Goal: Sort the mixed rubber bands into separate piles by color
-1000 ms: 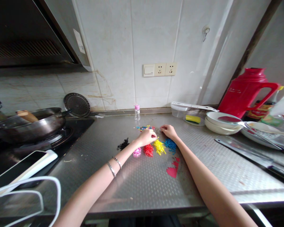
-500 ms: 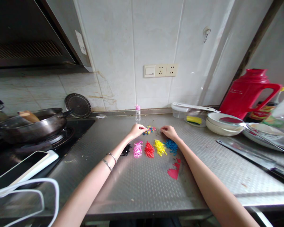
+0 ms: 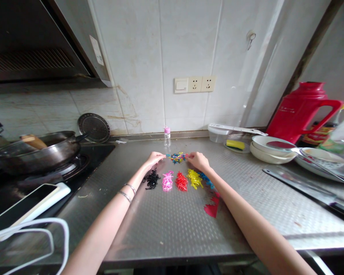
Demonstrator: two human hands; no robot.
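A pile of small mixed-colour rubber bands [image 3: 177, 157] lies on the steel counter between my hands. At its left edge is my left hand [image 3: 155, 159], thumb and fingers pinched together beside a bluish band. My right hand [image 3: 199, 160] reaches the pile's right edge, fingertips closed; what either pinch holds is too small to make out. Nearer me, bands lie sorted by colour: black bands [image 3: 151, 180], pink bands [image 3: 167, 181], red bands [image 3: 181, 181], yellow bands [image 3: 195, 178] and blue bands [image 3: 208, 181], the last partly hidden by my right wrist.
A small clear bottle with a pink cap [image 3: 167, 136] stands behind the pile. Torn red paper [image 3: 211, 209] lies by my right forearm. Right are bowls [image 3: 272, 153], a knife [image 3: 301, 187] and a red thermos [image 3: 299, 114]; left, a pan [image 3: 43, 151] and a phone [image 3: 25, 206].
My left hand has moved left, off the mixed pile's middle, uncovering the black bands. My right hand has come left to the pile's edge.
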